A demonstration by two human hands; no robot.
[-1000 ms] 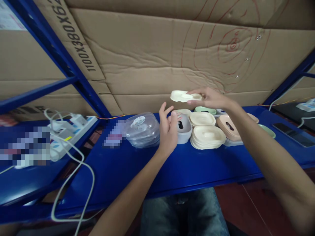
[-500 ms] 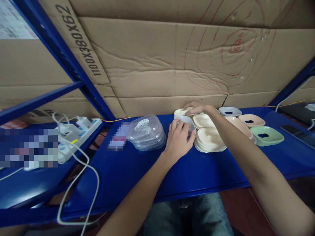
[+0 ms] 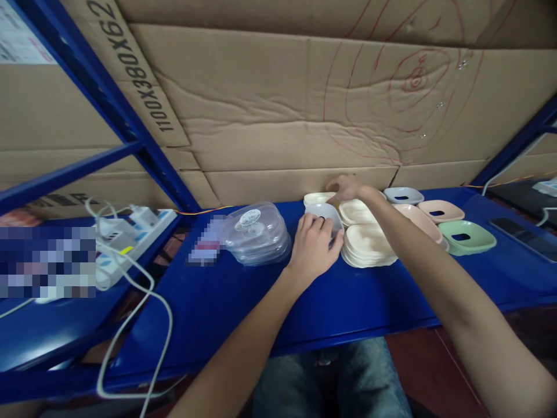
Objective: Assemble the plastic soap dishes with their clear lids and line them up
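Observation:
My left hand (image 3: 314,245) is closed over a grey oval dish (image 3: 322,212), its fingers on the near left side and its thumb at the right edge. At the back, my right hand (image 3: 347,188) has thumb and fingers apart beside the right end of a cream dish stack (image 3: 317,200); its fingertips are partly hidden. Right of the grey dish stand two more cream stacks, a near one (image 3: 369,244) and a farther one (image 3: 355,212). My right forearm passes over part of them.
Clear plastic lids (image 3: 256,235) are piled to the left. Grey (image 3: 404,195), peach (image 3: 441,210) and green (image 3: 472,237) dishes with oblong holes sit at the right, near a dark phone (image 3: 524,238). A cardboard wall (image 3: 261,104) rises behind. A power strip (image 3: 126,252) with cables lies left.
My right hand has lifted slightly off the cream dish and shifted back towards the cardboard. My left hand stays on the grey dish. The whole view has shifted a little.

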